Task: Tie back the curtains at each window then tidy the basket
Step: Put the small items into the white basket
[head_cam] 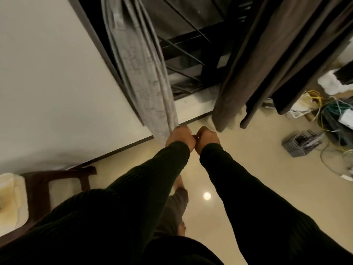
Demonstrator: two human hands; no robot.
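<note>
A light grey curtain [145, 77] hangs gathered into a narrow bundle along the left side of the dark window. My left hand [178, 139] grips the bundle's lower end, fingers curled round the fabric. My right hand [206, 138] is a curled fist touching the left one; what it holds is hidden. A dark brown curtain [267, 60] hangs loose on the right side of the window. A small grey slatted basket [300, 144] sits on the floor at the right.
A tangle of yellow, green and white cables [332, 115] lies on the floor beside the basket. A dark wooden chair [57, 180] with a cream cushion stands at the lower left against the white wall. Glossy beige tiles [248, 169] cover the floor.
</note>
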